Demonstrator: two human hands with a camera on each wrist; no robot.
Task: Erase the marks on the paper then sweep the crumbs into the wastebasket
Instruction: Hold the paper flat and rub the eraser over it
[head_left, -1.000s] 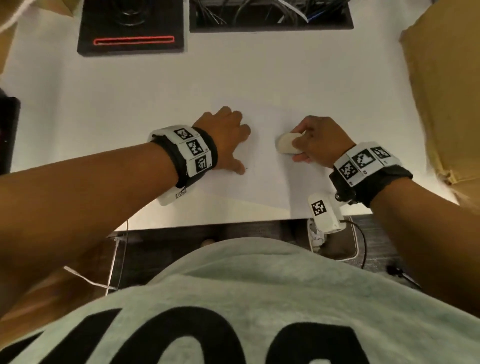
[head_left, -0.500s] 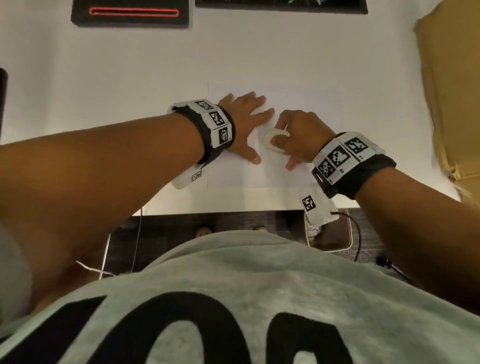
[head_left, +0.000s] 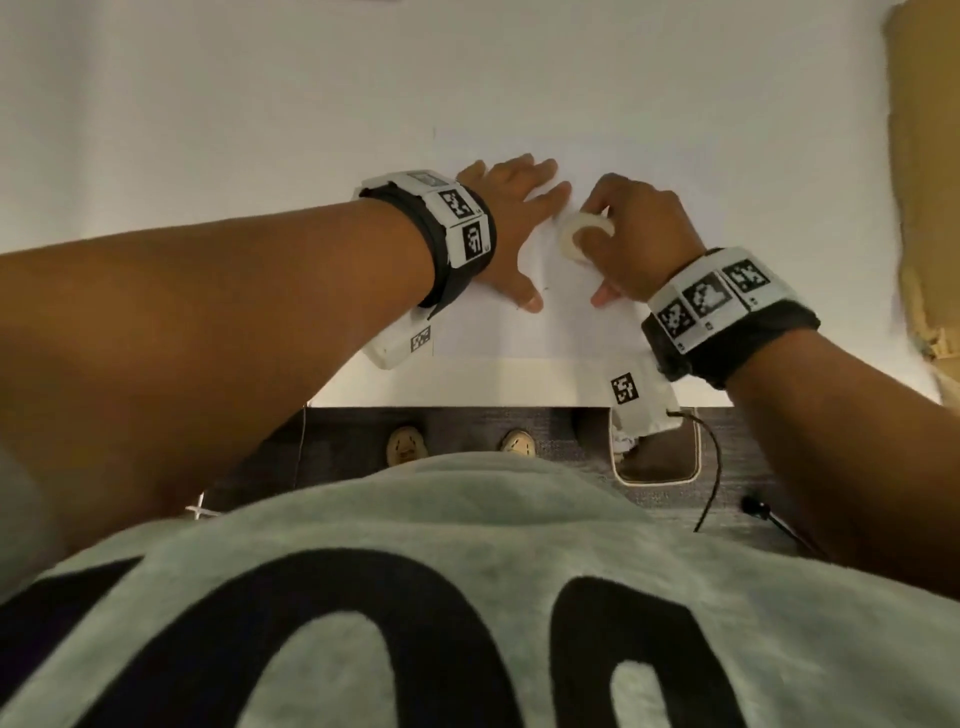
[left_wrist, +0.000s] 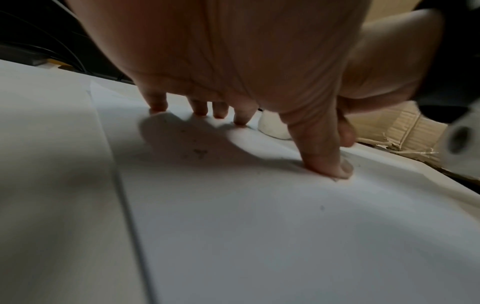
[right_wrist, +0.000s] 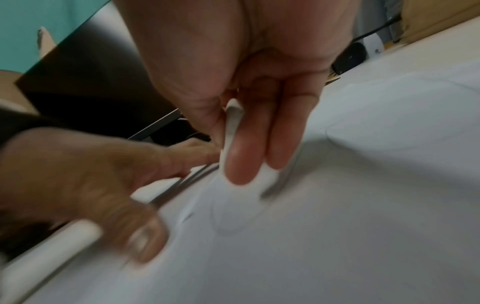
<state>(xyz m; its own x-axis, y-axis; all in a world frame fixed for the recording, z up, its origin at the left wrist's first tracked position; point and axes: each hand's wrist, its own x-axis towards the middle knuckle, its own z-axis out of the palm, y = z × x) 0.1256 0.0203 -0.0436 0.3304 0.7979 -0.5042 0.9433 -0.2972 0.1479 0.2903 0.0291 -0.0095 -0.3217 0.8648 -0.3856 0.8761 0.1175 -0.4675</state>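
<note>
On the white table (head_left: 260, 130), near its front edge, the paper (head_left: 519, 332) lies flat with both hands on it. Left hand (head_left: 511, 208) is spread open, fingertips (left_wrist: 240, 119) and thumb pressing the sheet down, gripping nothing. Right hand (head_left: 631, 234) is curled around a white eraser (head_left: 584, 234), pinched between thumb and fingers, its lower end down on the paper just beside the left index finger. The right wrist view is blurry, so I'd guess it's mid-rub.

A few dark crumbs (left_wrist: 197, 152) sit under the left palm. The wastebasket (head_left: 657, 452) is on the floor below the table edge, under the right wrist.

What could go wrong, as I see it: the paper already looks rippled near the eraser, so a hard stroke toward the left hand could buckle or crease it, maybe tear it. If the left hand eases off, the whole sheet slides with the eraser. And dragging that palm across the crumbs could smear them in or scatter them off the table before they ever reach the basket.
</note>
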